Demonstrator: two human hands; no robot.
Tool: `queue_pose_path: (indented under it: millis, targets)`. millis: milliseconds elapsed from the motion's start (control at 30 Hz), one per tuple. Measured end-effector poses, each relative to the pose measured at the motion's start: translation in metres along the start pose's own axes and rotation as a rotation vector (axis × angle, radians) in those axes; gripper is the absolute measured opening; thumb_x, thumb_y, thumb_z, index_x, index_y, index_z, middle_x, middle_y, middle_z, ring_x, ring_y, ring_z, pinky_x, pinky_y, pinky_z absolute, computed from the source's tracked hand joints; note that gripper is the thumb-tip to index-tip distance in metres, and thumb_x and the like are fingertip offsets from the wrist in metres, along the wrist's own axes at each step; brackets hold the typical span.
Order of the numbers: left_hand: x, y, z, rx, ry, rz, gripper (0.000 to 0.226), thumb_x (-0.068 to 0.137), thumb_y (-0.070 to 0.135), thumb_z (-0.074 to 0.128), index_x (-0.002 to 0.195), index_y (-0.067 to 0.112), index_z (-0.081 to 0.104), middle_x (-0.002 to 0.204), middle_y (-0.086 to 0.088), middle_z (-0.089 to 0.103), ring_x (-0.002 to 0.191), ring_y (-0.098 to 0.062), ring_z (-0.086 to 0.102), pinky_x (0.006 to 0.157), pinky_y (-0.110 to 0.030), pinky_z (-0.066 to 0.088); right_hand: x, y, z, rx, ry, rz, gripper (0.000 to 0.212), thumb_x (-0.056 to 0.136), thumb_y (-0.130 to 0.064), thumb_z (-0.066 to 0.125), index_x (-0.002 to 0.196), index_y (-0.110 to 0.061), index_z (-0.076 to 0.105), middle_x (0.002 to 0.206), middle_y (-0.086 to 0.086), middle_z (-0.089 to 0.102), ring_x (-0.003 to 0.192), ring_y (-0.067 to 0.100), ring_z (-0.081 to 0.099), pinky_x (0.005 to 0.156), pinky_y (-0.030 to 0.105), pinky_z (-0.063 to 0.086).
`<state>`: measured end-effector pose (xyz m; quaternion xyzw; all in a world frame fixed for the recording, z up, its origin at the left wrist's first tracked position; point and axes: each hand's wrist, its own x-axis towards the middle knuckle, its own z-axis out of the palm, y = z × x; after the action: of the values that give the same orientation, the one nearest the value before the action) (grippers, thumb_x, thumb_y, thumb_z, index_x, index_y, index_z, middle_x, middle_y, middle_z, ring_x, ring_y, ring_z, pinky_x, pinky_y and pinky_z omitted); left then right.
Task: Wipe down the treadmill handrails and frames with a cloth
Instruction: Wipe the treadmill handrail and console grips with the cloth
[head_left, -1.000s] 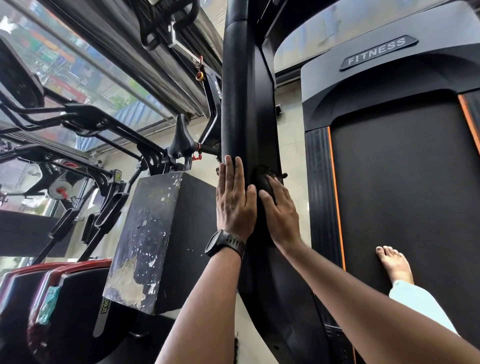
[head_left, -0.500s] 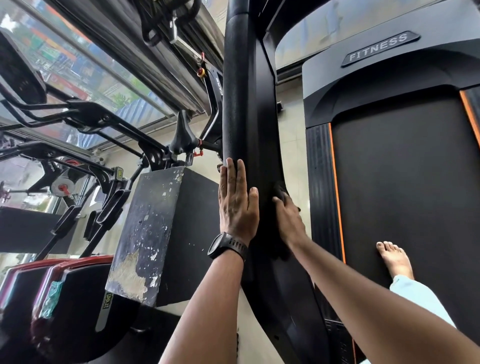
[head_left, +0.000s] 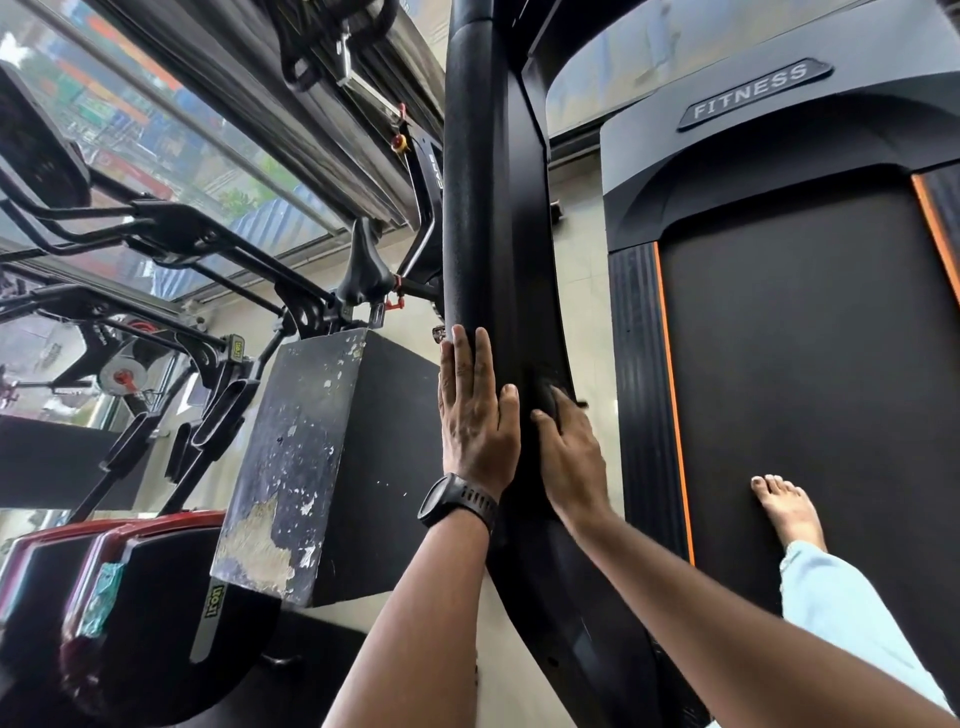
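Note:
The treadmill's black foam-covered handrail and its smooth black frame run up the middle of the view. My left hand, with a black watch on the wrist, lies flat with straight fingers on the handrail's lower part. My right hand is on the frame's right side. Its fingers curl round a dark cloth and press it against the frame's edge. The fingers hide most of the cloth.
The treadmill belt with orange edge stripes lies to the right, and a bare foot stands on it. A worn black box stands close to the left of the handrail. Exercise bikes and a red-trimmed machine fill the left.
My right hand has slid the cloth from the frame's front face to its right edge, and its fingers now wrap round that edge. My left hand has stayed flat on the handrail.

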<state>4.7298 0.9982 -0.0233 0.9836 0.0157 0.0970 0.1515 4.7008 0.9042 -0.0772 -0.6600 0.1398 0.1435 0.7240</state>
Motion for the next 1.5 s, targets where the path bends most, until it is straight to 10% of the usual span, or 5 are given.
queue_pose_path:
  millis: [800,933,1133,1300,1500]
  targets:
    - [-0.028,-0.006,0.003,-0.052,-0.043,-0.021,0.070,0.095,0.024,0.038,0.159,0.018,0.009,0.167,-0.001,-0.003,0.152,-0.012,-0.013,0.124,-0.032,-0.003,-0.030,0.028,0.005,-0.012,0.018,-0.125,0.061,0.096,-0.055,0.038,0.153,-0.036,0.040,0.158,-0.012,0.039,0.146,0.006,0.033,0.119,0.030,0.027]
    - [-0.037,-0.002,0.005,-0.020,-0.010,-0.036,0.069,0.095,0.031,0.032,0.159,0.016,0.011,0.166,-0.002,-0.002,0.152,-0.012,-0.012,0.123,-0.030,-0.003,-0.020,0.041,-0.003,-0.067,-0.030,0.214,0.064,0.099,-0.062,0.034,0.157,-0.035,0.033,0.159,-0.001,0.040,0.142,0.025,0.041,0.117,0.047,0.033]
    - [-0.040,-0.006,0.007,-0.038,-0.006,-0.028,0.068,0.095,0.027,0.033,0.158,0.015,0.014,0.166,-0.005,0.001,0.152,-0.014,-0.009,0.124,-0.032,0.000,-0.034,0.024,0.010,-0.008,0.057,-0.186,0.063,0.095,-0.053,0.035,0.154,-0.030,0.042,0.159,-0.009,0.039,0.147,0.005,0.031,0.120,0.028,0.025]
    - [-0.040,0.000,0.008,0.011,0.022,-0.049,0.067,0.096,0.032,0.032,0.158,0.016,0.015,0.166,-0.002,0.001,0.153,-0.013,-0.008,0.122,-0.026,-0.002,-0.020,0.038,0.000,-0.038,-0.026,0.269,0.063,0.099,-0.058,0.034,0.156,-0.033,0.035,0.159,0.000,0.041,0.143,0.024,0.040,0.116,0.043,0.030]
    - [-0.020,-0.002,0.003,0.055,0.019,-0.020,0.068,0.095,0.036,0.032,0.158,0.018,0.016,0.167,-0.001,0.004,0.151,-0.006,-0.008,0.121,-0.025,0.000,0.001,0.018,0.007,0.091,0.028,-0.082,0.054,0.099,-0.044,0.044,0.151,-0.030,0.047,0.158,-0.009,0.042,0.147,0.003,0.032,0.123,0.028,0.022]
